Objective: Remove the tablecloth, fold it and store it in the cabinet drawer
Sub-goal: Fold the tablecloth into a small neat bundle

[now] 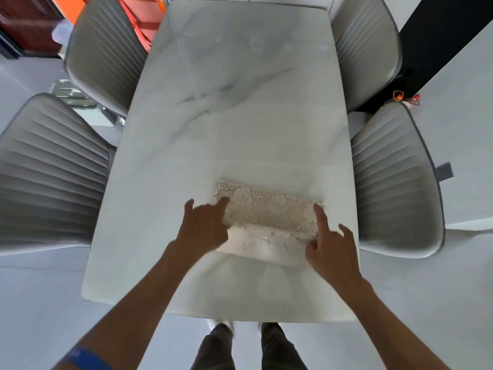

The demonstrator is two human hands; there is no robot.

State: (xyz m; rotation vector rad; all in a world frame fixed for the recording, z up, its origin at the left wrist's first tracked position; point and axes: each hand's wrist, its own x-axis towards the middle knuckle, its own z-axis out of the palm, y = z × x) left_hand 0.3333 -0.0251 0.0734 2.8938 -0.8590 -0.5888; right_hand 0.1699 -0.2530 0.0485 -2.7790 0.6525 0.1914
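Observation:
A cream lace tablecloth lies folded into a small rectangle on the near part of the white marble table. Its near edge is lifted and curled over, blurred by motion. My left hand grips the cloth's left end, index finger stretched across the lace. At the right end, my right hand holds the curled edge, index finger pointing up along the cloth's side. No cabinet or drawer is in view.
Grey ribbed chairs flank the table: two on the left, two on the right. My legs stand at the table's near edge. An orange object sits at the far left.

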